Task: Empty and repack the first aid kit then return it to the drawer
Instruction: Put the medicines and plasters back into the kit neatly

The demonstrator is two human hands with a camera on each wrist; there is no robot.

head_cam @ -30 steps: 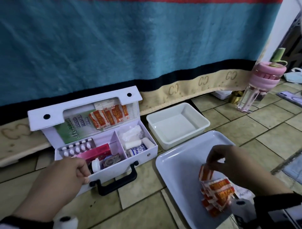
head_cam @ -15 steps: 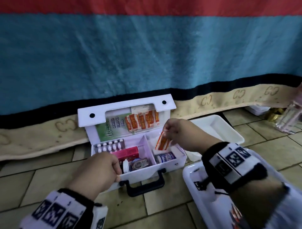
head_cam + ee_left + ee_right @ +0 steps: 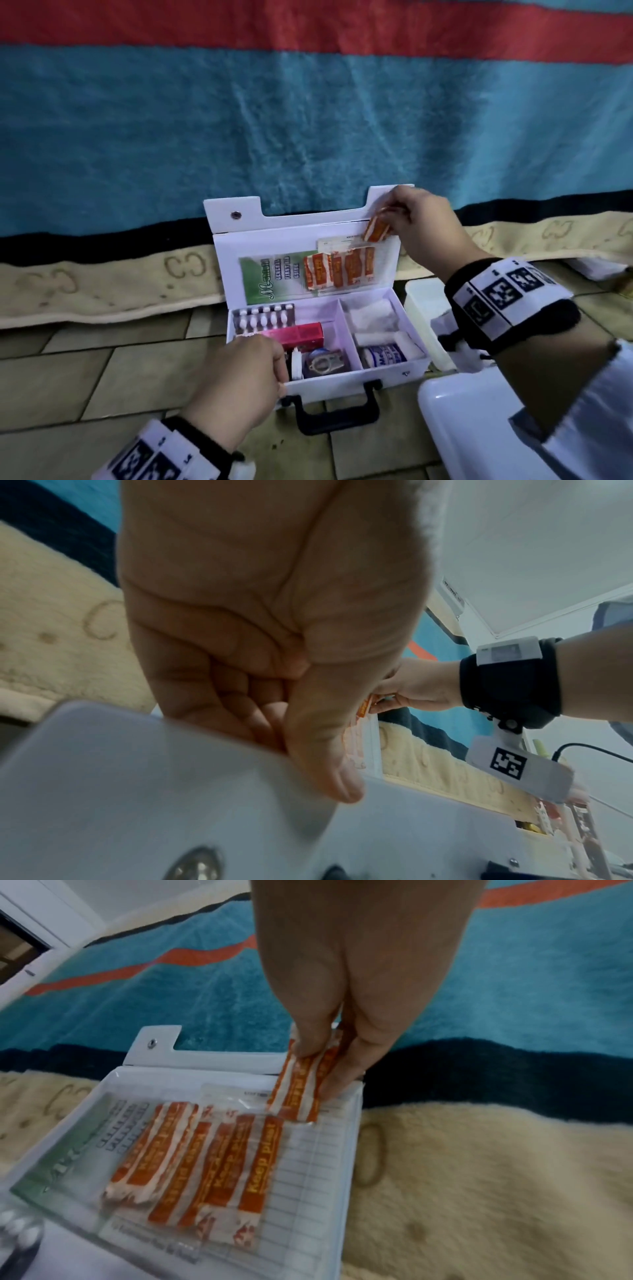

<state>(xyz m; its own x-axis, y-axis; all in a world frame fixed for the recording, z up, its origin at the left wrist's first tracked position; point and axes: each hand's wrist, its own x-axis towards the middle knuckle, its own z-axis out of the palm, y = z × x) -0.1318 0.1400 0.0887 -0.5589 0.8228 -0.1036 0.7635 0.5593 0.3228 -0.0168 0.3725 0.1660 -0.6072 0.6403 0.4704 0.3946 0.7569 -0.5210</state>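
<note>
White first aid kit (image 3: 359, 377), orange-and-white plasters (image 3: 212, 1164), teal blanket (image 3: 308, 120) striped red and black.

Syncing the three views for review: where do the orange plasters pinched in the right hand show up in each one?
Head: held plasters upper right of centre, at the lid's top edge.
Left wrist: orange sliver mid-frame, beside the left hand's thumb.
Right wrist: centre, under the fingertips.
Shared landmark: the kit's white lid.

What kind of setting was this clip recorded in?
Probably a home, on the floor: a tiled floor, a plush blue and red blanket hanging behind the open first aid kit, and white plastic trays beside it.
</note>
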